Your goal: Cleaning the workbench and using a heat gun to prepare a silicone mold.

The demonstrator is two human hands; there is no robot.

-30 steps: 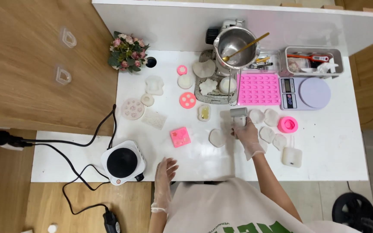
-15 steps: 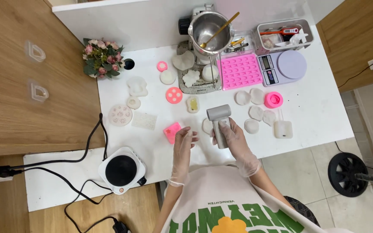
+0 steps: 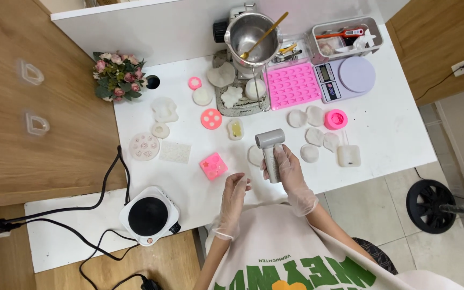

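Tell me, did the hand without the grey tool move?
Yes. The left hand came up from the table's near edge by the hot plate, toward the pink cube mold.

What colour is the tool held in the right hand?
Grey; the tool in the gloved right hand shows best in the head view.

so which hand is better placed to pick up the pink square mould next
Left. The left hand is empty and sits just right of the pink square mould, with nothing between them. The right hand is already wrapped around the grey tool and lies farther from the mould.
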